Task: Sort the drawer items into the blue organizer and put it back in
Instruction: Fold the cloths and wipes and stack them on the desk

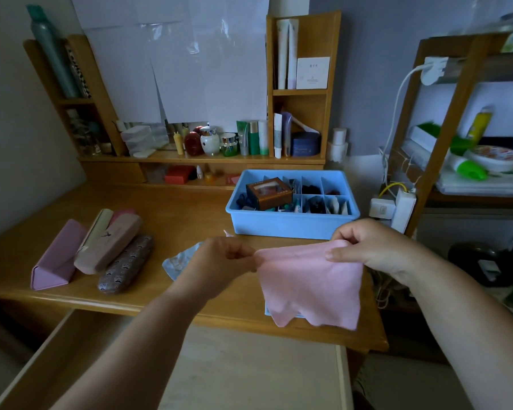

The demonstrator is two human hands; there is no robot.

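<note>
While hands pinch a pink cloth (311, 287), blue organizer (292, 223) (compartmented) holds a brown box (269, 193).

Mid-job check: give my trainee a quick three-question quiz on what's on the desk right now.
1. True or false: both hands pinch the pink cloth by its top edge.
2. Which sits at the front left part of the blue organizer? A) brown box B) green bottle C) red box
3. How many glasses cases lie left of the left hand?

Key:
1. True; the right hand pinches the other corner.
2. A, the brown box.
3. Four: a folded triangular pink case, a cream case, a pink case and a patterned brown case.
</note>
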